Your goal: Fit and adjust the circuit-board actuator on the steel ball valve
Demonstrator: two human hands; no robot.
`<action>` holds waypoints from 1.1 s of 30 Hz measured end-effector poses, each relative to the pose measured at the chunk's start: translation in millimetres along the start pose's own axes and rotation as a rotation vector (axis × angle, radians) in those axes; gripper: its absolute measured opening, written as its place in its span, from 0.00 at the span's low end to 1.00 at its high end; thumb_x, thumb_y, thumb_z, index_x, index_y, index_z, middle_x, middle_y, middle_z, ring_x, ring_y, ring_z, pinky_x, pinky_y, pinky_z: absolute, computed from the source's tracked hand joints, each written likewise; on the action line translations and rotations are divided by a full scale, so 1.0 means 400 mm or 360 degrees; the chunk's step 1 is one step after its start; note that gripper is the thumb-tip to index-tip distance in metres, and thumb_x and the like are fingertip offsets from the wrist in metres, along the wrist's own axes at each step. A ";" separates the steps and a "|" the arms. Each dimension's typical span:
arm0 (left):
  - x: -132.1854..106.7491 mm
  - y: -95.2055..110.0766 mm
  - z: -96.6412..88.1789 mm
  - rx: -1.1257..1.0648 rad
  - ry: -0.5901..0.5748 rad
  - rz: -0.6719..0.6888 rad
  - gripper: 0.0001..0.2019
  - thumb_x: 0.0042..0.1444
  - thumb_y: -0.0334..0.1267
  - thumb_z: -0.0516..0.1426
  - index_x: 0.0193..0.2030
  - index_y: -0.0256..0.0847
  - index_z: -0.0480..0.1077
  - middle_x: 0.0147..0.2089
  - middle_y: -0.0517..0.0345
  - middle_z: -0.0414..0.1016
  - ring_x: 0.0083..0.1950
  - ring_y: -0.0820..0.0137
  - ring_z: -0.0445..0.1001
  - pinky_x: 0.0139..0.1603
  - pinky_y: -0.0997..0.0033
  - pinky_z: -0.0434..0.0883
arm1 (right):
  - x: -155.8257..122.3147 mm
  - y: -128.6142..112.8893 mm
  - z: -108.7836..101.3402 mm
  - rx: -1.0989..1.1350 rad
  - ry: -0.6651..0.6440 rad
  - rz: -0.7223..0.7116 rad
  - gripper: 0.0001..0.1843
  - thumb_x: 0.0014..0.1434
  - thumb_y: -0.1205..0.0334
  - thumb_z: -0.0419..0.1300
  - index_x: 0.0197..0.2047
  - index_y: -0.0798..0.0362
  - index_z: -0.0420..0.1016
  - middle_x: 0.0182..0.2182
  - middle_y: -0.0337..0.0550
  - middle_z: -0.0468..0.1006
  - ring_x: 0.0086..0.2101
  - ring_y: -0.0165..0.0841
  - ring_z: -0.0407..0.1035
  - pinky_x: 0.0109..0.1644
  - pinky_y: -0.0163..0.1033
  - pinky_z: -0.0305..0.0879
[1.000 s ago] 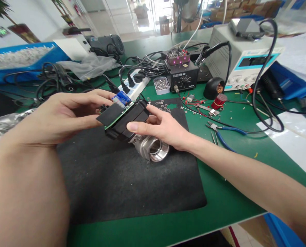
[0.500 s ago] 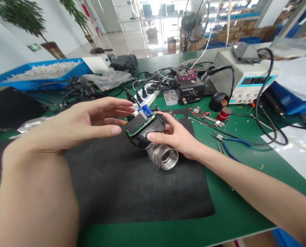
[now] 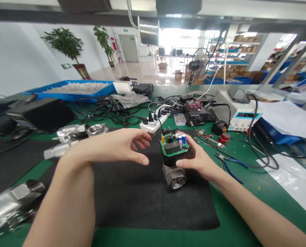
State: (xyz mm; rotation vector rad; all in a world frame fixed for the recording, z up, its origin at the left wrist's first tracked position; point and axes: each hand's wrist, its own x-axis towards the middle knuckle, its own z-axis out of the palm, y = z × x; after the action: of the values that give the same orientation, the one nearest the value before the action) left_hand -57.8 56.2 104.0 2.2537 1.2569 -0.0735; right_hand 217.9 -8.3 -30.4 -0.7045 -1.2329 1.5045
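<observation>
My right hand (image 3: 197,156) grips the black housing of a motorized valve (image 3: 175,159) from its right side. On top of the housing lies an exposed green circuit board (image 3: 185,150) with blue capacitors, a black block and a yellow part. Below it the steel valve body (image 3: 175,177) rests on the black mat (image 3: 132,199), its threaded opening facing me. My left hand (image 3: 132,145) hovers to the left of the valve, fingers apart, touching nothing.
Steel valve parts (image 3: 73,132) lie at left, with another steel valve (image 3: 16,200) nearer me. Behind are a power strip (image 3: 156,121), a tray of small metal pieces (image 3: 180,119), a soldering station (image 3: 196,116) and a power supply (image 3: 239,111). Blue-handled cutters (image 3: 232,164) lie right.
The view has tilted up and turned leftward. My left hand has drawn away from the board, widening the gap. The valve now stands more upright in my right hand, its board facing up.
</observation>
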 end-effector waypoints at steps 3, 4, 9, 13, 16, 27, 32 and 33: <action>-0.014 -0.007 -0.010 -0.0013 0.0008 0.0051 0.38 0.46 0.61 0.69 0.63 0.54 0.70 0.61 0.57 0.77 0.59 0.65 0.78 0.57 0.71 0.78 | -0.010 -0.010 -0.026 0.0033 -0.0225 0.0122 0.59 0.44 0.69 0.80 0.74 0.39 0.58 0.68 0.46 0.69 0.62 0.43 0.70 0.61 0.45 0.72; -0.017 -0.010 -0.013 -0.0016 0.0019 0.0053 0.37 0.47 0.62 0.68 0.63 0.54 0.71 0.60 0.57 0.78 0.58 0.66 0.79 0.56 0.71 0.78 | -0.012 -0.010 -0.036 0.0040 -0.0282 0.0163 0.58 0.43 0.70 0.80 0.73 0.40 0.61 0.68 0.46 0.69 0.62 0.43 0.70 0.60 0.44 0.72; -0.009 -0.029 -0.015 0.0054 0.0217 -0.0004 0.27 0.57 0.63 0.61 0.58 0.54 0.73 0.54 0.61 0.80 0.51 0.68 0.80 0.48 0.73 0.77 | -0.015 0.006 -0.068 0.0036 -0.0302 0.0236 0.53 0.42 0.69 0.80 0.70 0.44 0.68 0.64 0.50 0.73 0.58 0.43 0.74 0.59 0.44 0.72; 0.033 -0.023 -0.007 0.0198 0.0761 -0.0091 0.22 0.63 0.61 0.54 0.54 0.51 0.74 0.52 0.62 0.81 0.49 0.67 0.79 0.47 0.72 0.74 | -0.013 0.012 -0.079 0.0118 -0.0335 0.0299 0.54 0.44 0.66 0.80 0.72 0.43 0.65 0.60 0.48 0.77 0.54 0.42 0.76 0.56 0.44 0.73; 0.121 0.025 -0.012 0.0265 0.1192 -0.0003 0.20 0.68 0.55 0.49 0.54 0.47 0.74 0.53 0.59 0.80 0.50 0.66 0.78 0.52 0.69 0.73 | -0.010 0.013 -0.093 0.0213 -0.0376 0.0323 0.55 0.43 0.65 0.81 0.72 0.43 0.65 0.59 0.47 0.78 0.55 0.42 0.75 0.57 0.44 0.72; 0.667 0.082 -0.072 0.0681 0.0470 -0.0193 0.40 0.64 0.68 0.44 0.56 0.34 0.76 0.59 0.34 0.77 0.60 0.49 0.77 0.61 0.51 0.73 | 0.009 0.033 -0.112 0.0335 -0.0433 0.0368 0.50 0.46 0.55 0.80 0.71 0.43 0.68 0.62 0.47 0.76 0.66 0.47 0.65 0.71 0.51 0.57; 0.708 0.034 -0.078 0.0669 0.0457 -0.0244 0.40 0.65 0.69 0.43 0.63 0.37 0.70 0.63 0.39 0.73 0.64 0.57 0.75 0.66 0.47 0.71 | 0.011 0.036 -0.114 0.0347 -0.0444 0.0384 0.47 0.48 0.54 0.79 0.69 0.43 0.70 0.58 0.46 0.79 0.62 0.47 0.69 0.70 0.52 0.59; 0.710 0.027 -0.079 0.0667 0.0456 -0.0241 0.39 0.65 0.69 0.43 0.64 0.36 0.70 0.63 0.39 0.73 0.63 0.58 0.74 0.67 0.47 0.70 | 0.012 0.036 -0.115 0.0339 -0.0437 0.0378 0.46 0.49 0.54 0.79 0.69 0.43 0.71 0.57 0.46 0.80 0.62 0.47 0.70 0.70 0.51 0.60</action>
State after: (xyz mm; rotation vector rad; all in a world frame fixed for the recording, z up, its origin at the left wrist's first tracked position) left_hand 103.4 285.9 48.9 2.5852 1.6951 -0.0778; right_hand 252.5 12.6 -57.1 -0.5278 -1.1957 1.9482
